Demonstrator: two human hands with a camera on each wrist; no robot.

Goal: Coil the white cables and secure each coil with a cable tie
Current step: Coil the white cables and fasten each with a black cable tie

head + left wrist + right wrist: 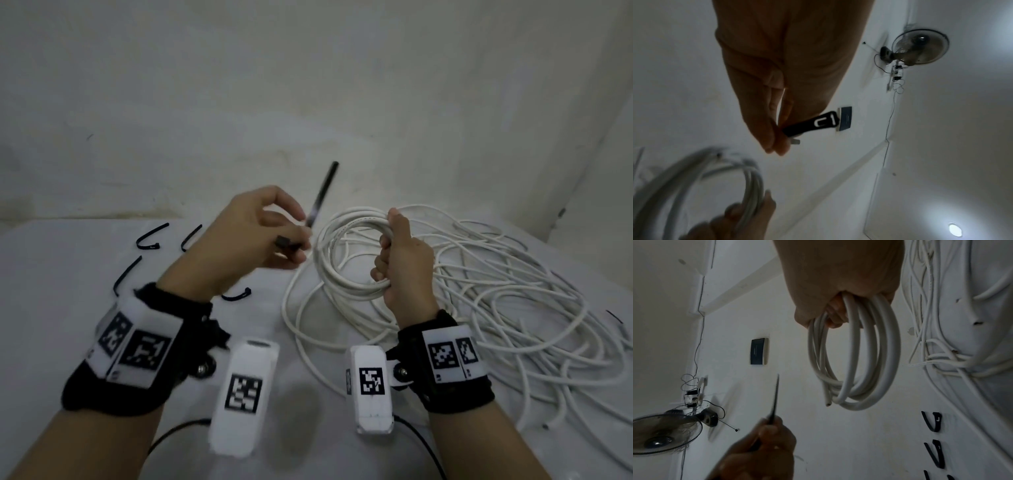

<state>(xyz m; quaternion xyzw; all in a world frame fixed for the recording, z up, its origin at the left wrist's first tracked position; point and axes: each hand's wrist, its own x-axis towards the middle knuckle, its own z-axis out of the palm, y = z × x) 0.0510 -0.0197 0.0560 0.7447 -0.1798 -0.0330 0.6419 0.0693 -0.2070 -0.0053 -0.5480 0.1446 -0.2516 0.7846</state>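
Note:
My right hand [397, 260] grips a coil of white cable [346, 260], held upright above the table; the right wrist view shows the coil [857, 356] hanging from my fist with its cut end free at the bottom. Just left of the coil, my left hand [274, 236] pinches a black cable tie [322, 195] that sticks up and away. The left wrist view shows the tie's buckle end [813, 123] pinched between thumb and fingers [774, 139]. The two hands stay a little apart.
A loose tangle of white cable [513, 301] covers the right side of the white table [68, 260]. Several spare black ties [150, 238] lie at the left. A white wall stands close behind. A fan [920, 47] hangs on the far wall.

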